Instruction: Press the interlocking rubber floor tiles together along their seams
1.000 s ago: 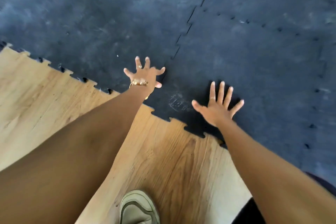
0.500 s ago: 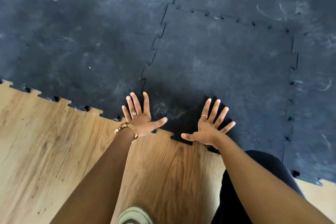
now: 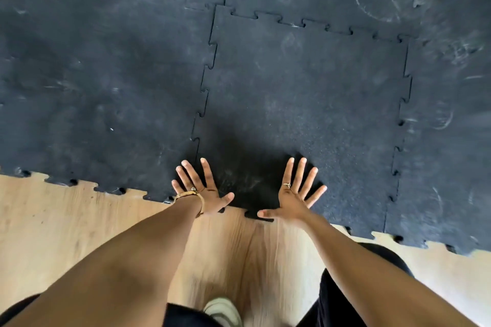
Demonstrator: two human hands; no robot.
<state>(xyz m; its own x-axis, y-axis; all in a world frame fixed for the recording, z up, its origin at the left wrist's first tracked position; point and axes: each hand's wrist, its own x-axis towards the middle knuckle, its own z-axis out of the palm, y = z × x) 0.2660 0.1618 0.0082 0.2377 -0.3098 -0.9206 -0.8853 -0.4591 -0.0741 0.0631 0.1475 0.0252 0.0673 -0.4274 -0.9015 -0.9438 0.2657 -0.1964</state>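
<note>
Dark rubber floor tiles with puzzle-tooth edges cover the far floor. The middle tile [image 3: 305, 93] meets the left tile [image 3: 101, 82] along a toothed seam [image 3: 204, 82] that runs away from me. My left hand [image 3: 204, 191] lies flat with fingers spread at the near end of that seam, a gold bracelet on its wrist. My right hand [image 3: 295, 194] rests open, fingers spread, on the near edge of the middle tile. Neither hand holds anything.
Light wood flooring [image 3: 79, 225] lies bare on the near side of the tiles' toothed front edge. A right tile [image 3: 446, 141] joins the middle one along another seam [image 3: 401, 125]. My pale shoe [image 3: 223, 310] and dark trouser leg [image 3: 345, 297] show at the bottom.
Both hands have drawn back toward me from farther out on the tiles to the near edge by the wood floor. The view has shifted, showing the whole middle tile.
</note>
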